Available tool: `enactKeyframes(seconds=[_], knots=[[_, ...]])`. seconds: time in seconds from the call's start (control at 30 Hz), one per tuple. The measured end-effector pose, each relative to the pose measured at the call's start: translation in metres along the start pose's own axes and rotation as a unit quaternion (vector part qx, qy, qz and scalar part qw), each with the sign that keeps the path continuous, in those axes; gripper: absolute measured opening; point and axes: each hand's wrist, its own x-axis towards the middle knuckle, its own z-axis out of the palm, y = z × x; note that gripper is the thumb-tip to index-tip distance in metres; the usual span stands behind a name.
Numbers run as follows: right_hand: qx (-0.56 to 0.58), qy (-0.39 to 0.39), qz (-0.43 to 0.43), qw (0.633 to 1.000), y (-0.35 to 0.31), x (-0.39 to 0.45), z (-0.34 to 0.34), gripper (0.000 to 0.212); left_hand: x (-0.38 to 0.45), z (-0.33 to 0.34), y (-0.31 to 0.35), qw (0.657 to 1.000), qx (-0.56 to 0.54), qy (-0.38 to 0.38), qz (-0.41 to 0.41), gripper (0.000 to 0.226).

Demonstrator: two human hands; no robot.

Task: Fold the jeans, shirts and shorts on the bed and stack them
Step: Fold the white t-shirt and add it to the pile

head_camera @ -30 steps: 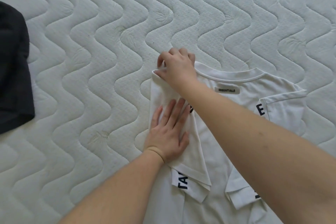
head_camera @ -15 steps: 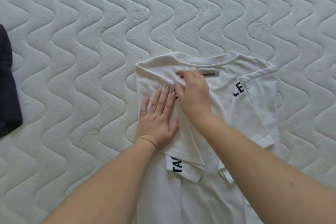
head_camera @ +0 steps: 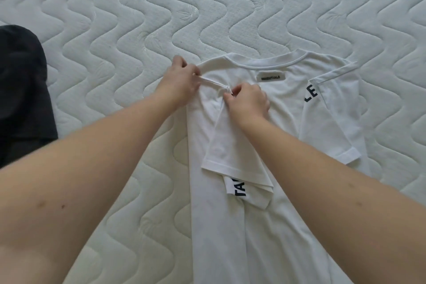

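Both hands pinch the white shirt [head_camera: 276,122] at its folded shoulder edge: left hand [head_camera: 179,83] at the outer corner, right hand [head_camera: 249,101] just inside. Its long body runs from this grip toward the person, flat on the bed [head_camera: 207,7]. Dark clothes [head_camera: 20,90] lie well apart, left.

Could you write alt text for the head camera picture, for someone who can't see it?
Two hands pinch the folded shoulder edge of a white T-shirt lying on a quilted white mattress: left hand at the outer corner, right hand nearer the collar. A dark garment lies at the left edge.
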Motion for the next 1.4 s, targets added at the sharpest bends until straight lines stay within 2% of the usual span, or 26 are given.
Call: enactKeyframes(seconds=[0.07,0.17,0.27,0.43,0.6,0.77,0.83,0.93,0.97,1.03,1.1,1.13,1.2,1.3,1.4], knots=[[0.013,-0.004,0.000,1.000,-0.002,0.001,-0.001,0.024,0.015,-0.009,-0.005,0.998,0.059,-0.017,-0.005,0.024],[0.058,-0.009,-0.025,0.998,-0.005,0.000,0.001,0.016,0.027,-0.028,-0.013,0.991,0.128,-0.042,0.005,0.026],[0.059,-0.004,-0.052,0.997,-0.007,0.002,0.003,0.017,0.033,-0.039,-0.021,0.987,0.143,-0.075,-0.002,0.019],[-0.002,0.024,-0.064,0.998,0.001,0.010,0.005,0.024,0.034,-0.027,-0.020,0.996,0.063,-0.063,-0.008,0.021],[0.005,0.020,-0.082,0.996,0.013,-0.003,0.004,0.030,0.031,-0.016,-0.024,0.992,-0.098,-0.021,-0.080,0.029],[-0.070,-0.021,-0.069,0.995,0.051,-0.043,-0.009,0.033,0.016,0.001,-0.012,0.985,-0.119,0.061,-0.106,0.037],[-0.096,-0.025,-0.060,0.993,0.066,-0.061,-0.013,0.035,0.008,0.003,-0.005,0.975,-0.142,0.086,-0.145,0.047],[-0.136,-0.040,-0.048,0.989,0.079,-0.086,-0.016,0.036,-0.018,0.005,0.001,0.963,-0.139,0.040,-0.227,0.065],[-0.127,-0.044,-0.047,0.990,0.082,-0.094,-0.016,0.035,-0.030,0.007,0.001,0.960,-0.144,0.011,-0.239,0.056],[-0.013,-0.010,-0.046,0.999,0.090,-0.115,-0.019,0.035,-0.060,0.013,0.001,0.948,-0.198,-0.022,-0.247,0.033],[0.121,0.051,-0.042,0.990,0.099,-0.143,-0.020,0.031,-0.088,0.019,0.002,0.931,-0.258,-0.029,-0.257,0.028],[0.151,0.061,-0.034,0.986,0.105,-0.160,-0.018,0.027,-0.101,0.024,0.003,0.921,-0.283,-0.033,-0.264,0.029],[0.160,0.021,-0.014,0.987,0.120,-0.196,-0.010,0.021,-0.123,0.032,0.004,0.898,-0.342,-0.044,-0.274,0.035],[0.172,-0.067,0.031,0.982,0.134,-0.243,0.005,0.034,-0.163,0.046,0.004,0.873,-0.393,-0.075,-0.280,0.034],[0.206,-0.112,0.096,0.967,0.136,-0.267,0.018,0.041,-0.205,0.066,0.004,0.858,-0.427,-0.078,-0.274,0.011]])
